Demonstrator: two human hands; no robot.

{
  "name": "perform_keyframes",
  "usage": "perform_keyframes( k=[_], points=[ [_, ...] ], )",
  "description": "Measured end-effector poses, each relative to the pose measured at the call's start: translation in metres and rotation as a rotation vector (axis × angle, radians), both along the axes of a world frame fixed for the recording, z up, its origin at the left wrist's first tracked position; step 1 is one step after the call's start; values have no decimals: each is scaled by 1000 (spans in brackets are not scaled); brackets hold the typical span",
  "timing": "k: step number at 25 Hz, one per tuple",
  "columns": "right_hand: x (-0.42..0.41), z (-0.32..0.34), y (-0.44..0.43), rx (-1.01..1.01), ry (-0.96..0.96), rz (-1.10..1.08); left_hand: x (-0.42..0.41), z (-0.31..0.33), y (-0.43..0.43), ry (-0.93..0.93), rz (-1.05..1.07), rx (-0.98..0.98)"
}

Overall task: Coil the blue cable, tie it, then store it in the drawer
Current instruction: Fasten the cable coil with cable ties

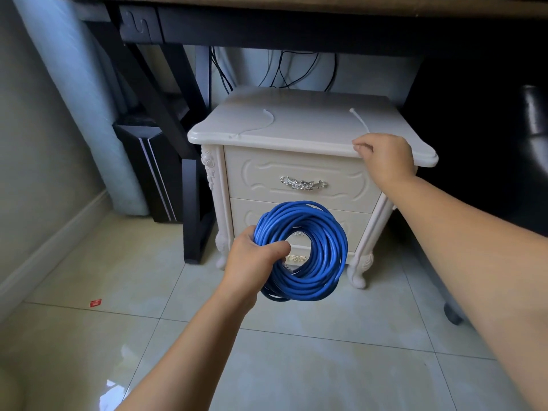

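Observation:
My left hand (255,256) grips the blue cable (314,250), wound into a round coil that hangs in front of the white nightstand's lower drawer (350,221). My right hand (385,157) is at the front right edge of the nightstand top (296,120), fingers curled and pinching the near end of a white cable tie (359,120) that lies on the top. A second white cable tie (261,123) lies curved on the left part of the top. The upper drawer (261,173) is closed, with a silver handle (303,183).
A dark desk (267,22) spans above, its black leg (192,203) just left of the nightstand. A black computer tower (148,167) stands further left. Black wires (296,69) hang behind. A black chair (533,114) sits at right. A red scrap (95,302) lies on the tiled floor.

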State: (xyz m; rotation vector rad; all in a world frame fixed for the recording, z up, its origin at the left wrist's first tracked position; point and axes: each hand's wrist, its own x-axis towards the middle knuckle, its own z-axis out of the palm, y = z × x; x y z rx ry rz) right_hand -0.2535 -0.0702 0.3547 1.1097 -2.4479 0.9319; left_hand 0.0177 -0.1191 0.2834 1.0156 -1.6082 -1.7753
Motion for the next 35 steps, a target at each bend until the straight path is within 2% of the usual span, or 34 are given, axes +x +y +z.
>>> perform_keyframes(
  k=[2, 4, 6, 9, 13, 20, 25, 30, 35],
  points=[
    [28, 9, 2, -188, -17, 37, 2, 0, -2, -4, 12, 9],
    [69, 18, 11, -454, -267, 202, 4, -1, -2, -19, 29, 3],
    [111, 25, 30, -626, -546, 370, 6, -1, 0, -35, 39, -9],
    [153, 29, 63, -691, -837, 518, 12, 1, 2, -48, 39, -24],
    [176, 24, 99, -650, -994, 595, 23, 6, 8, -34, 56, -23],
    [192, 6, 126, -401, -960, 481, 37, 10, 23, -27, 93, -37],
    [199, -6, 122, -354, -913, 480, 44, 14, 33, 4, 60, -3],
    [210, -30, 105, -255, -713, 536, 41, 11, 48, 61, -40, 59],
    [215, -32, 104, -254, -646, 566, 41, 11, 52, 128, -45, 39]
  ],
)
